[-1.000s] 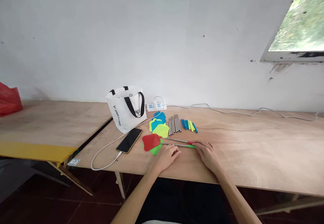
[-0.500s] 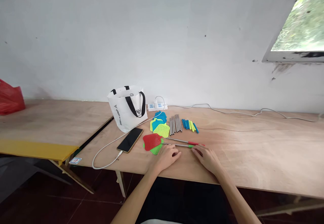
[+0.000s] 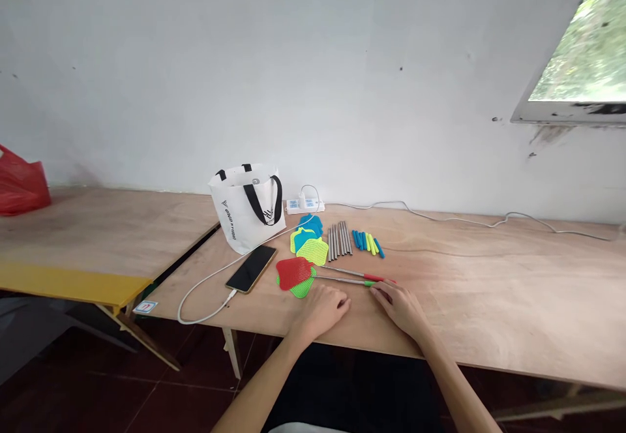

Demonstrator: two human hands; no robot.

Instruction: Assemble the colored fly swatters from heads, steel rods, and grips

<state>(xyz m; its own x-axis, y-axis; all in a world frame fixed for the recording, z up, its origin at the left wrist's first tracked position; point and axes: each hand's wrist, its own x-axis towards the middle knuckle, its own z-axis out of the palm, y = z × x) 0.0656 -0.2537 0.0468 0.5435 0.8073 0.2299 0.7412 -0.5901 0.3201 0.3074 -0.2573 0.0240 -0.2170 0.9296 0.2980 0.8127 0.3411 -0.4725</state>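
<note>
My left hand [image 3: 323, 309] rests on the table near its front edge, fingers curled in a loose fist with nothing visible in them. Just beyond it are two assembled fly swatters: a red swatter head [image 3: 293, 272] overlaps a green swatter head [image 3: 304, 287], their thin metal rods pointing right. My right hand [image 3: 402, 306] lies palm down with fingers stretched out, its fingertips over the end of the green handle [image 3: 368, 283]. The red handle [image 3: 376, 278] runs just behind those fingers. Loose yellow and blue swatter heads [image 3: 313, 251], metal tubes [image 3: 339, 241] and blue and yellow grips [image 3: 362, 240] lie farther back.
A phone [image 3: 251, 268] on a white charging cable [image 3: 195, 289] lies to the left. Behind it stands a white tote bag [image 3: 244, 214], beside a power strip [image 3: 305, 206] against the wall. A second table [image 3: 98, 224] adjoins on the left, with a red plastic bag [image 3: 22, 185].
My left hand has drawn slightly back toward me and its fingers have curled in. The right hand and the laid-out pieces keep their places. The camera view has shifted slightly.
</note>
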